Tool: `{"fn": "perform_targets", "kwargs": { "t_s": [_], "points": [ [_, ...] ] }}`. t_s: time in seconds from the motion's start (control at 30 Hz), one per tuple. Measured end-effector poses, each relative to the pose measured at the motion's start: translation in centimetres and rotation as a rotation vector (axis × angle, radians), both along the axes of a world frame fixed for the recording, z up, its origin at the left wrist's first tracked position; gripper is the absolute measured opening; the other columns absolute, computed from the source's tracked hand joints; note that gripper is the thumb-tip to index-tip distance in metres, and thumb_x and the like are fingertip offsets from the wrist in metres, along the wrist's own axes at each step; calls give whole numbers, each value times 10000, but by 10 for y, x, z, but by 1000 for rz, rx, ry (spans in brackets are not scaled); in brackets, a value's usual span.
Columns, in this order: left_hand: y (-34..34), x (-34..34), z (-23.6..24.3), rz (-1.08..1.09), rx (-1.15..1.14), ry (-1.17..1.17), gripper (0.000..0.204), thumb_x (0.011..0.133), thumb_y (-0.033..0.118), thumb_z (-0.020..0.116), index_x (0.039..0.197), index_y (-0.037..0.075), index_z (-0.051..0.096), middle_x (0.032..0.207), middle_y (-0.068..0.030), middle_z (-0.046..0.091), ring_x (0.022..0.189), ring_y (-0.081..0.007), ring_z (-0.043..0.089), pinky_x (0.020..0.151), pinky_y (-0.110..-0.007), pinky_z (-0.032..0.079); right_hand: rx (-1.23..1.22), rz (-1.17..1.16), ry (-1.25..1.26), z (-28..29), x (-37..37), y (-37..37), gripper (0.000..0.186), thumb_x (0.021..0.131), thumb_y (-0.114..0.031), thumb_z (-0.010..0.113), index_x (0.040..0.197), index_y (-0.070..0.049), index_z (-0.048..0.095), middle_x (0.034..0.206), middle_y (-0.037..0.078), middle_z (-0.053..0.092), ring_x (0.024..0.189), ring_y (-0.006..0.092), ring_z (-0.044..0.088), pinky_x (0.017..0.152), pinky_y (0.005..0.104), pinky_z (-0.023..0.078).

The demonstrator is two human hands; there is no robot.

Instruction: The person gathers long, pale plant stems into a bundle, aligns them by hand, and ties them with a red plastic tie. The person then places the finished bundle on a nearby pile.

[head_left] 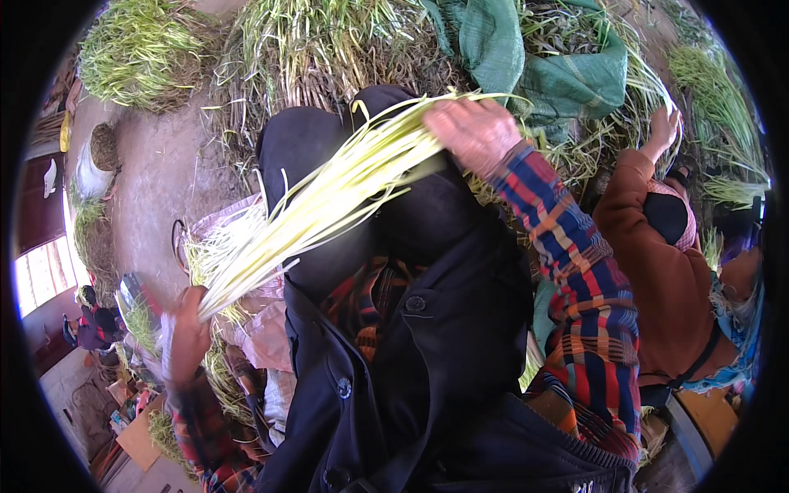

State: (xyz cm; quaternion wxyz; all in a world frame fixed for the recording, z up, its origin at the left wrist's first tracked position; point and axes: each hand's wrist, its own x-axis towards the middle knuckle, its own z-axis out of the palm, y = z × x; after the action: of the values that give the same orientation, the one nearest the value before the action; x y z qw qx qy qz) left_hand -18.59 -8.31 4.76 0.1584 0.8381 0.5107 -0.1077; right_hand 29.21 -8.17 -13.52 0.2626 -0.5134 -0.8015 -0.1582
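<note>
At the left, a person in dark and red clothing (97, 322) is by a bright opening (45, 275). A heap of green stalks (148, 53) lies at the far left on the bare floor (168, 156). Nearer, the left hand (187, 338), slightly blurred, touches the pale end of a bundle of long yellow-green stalks (329, 197); I cannot tell whether its fingers close around it. Pink sheeting (265, 324) lies just right of this hand.

The bundle slants from the near left to the far right, above the wearer's dark-clad knees (304, 152), its white ends splaying loosely near the left hand. Beyond the knees, in the far middle, stands a large pile of stalks (329, 57) with brownish lower parts. The right hand (477, 135) is clamped on the bundle's far end, well apart from the left, its plaid sleeve (567, 246) reaching from the near right.

Just beyond it is an open green sack (493, 49) among more stalks. Farther right, a co-worker in a brown top (649, 287) raises a hand (662, 131) to some pale stalks. More greens (711, 99) lie at the far right.
</note>
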Motion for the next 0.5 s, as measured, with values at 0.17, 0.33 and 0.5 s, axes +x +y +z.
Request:
{"fn": "perform_targets", "kwargs": {
  "t_s": [0.17,0.33,0.5],
  "points": [
    [11,-9,-13,-108,229,107,299,781,-91,549,1069,-12,569,911,-216,581,843,-431,594,724,-473,470,-499,-401,-126,-48,58,-8,115,924,-232,648,1026,-193,612,947,13,691,943,174,640,831,373,481],
    [19,-49,-25,-196,437,160,311,793,-60,578,1101,-20,593,893,-202,573,831,-394,596,704,-478,464,-1382,-846,-74,-89,124,-45,299,1030,-227,367,1284,-195,522,1481,86,521,1357,265,512,1135,507,330],
    [21,-70,-25,-341,637,230,343,804,-20,626,1146,-38,604,894,-169,593,813,-367,595,716,-473,475,-1490,-1127,-95,-77,141,-63,429,986,-239,448,1415,-238,437,1503,102,484,1324,276,543,1104,530,370]
  ]
}}
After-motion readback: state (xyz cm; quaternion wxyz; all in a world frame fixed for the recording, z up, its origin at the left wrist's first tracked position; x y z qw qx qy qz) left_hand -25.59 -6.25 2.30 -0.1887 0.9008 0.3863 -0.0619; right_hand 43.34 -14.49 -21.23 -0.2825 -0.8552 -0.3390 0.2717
